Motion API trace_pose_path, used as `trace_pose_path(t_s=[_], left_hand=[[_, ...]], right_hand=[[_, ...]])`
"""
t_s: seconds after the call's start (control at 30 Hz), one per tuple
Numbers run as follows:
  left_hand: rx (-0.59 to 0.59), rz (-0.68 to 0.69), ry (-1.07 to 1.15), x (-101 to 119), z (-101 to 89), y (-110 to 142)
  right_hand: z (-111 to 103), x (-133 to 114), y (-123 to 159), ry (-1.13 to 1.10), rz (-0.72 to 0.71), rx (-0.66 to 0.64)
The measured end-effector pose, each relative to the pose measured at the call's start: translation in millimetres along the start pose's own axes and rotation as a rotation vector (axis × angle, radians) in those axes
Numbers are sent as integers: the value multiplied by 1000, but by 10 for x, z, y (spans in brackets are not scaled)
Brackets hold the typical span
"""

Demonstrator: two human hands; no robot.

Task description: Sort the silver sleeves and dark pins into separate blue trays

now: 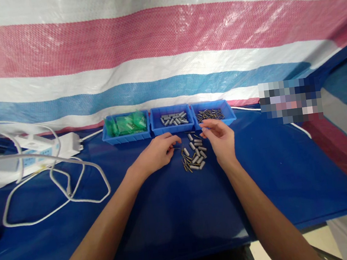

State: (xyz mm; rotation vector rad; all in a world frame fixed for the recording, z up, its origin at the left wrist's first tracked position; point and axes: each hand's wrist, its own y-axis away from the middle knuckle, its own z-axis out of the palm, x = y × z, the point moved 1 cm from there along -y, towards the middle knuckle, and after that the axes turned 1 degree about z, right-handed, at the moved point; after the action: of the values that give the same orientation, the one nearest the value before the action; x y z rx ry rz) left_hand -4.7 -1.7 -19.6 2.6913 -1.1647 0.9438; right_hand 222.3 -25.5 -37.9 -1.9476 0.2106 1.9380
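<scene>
Hands (158, 150) (220, 139) flank loose metal pins (194, 154) (fingers curled).

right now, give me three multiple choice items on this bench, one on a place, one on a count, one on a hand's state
1. Where does the loose pile of small parts lie?
A. inside a bin
B. on the blue cloth between the hands
C. on the power strip

2. How many blue bins stand in the row?
A. two
B. three
C. five

3. How is the left hand?
A. flat, palm up
B. fingers curled, pinching a thin pin
C. gripping a cable

Key: 1 B, the pile sits on the cloth before the bins; 2 B, three side by side; 3 B, fingertips meet on a thin pin.
</scene>
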Motion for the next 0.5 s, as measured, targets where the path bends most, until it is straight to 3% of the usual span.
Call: trace_pose_path(t_s=[0.13,0.27,0.5], left_hand=[[17,17,4,15,-16,0],[110,10,104,64,-74,-18],[252,-63,456,156,-90,-39]], right_hand=[[8,-3,3,-9,4,-1],[11,-41,22,10,-13,-19],[51,-117,100,172,-60,-313]])
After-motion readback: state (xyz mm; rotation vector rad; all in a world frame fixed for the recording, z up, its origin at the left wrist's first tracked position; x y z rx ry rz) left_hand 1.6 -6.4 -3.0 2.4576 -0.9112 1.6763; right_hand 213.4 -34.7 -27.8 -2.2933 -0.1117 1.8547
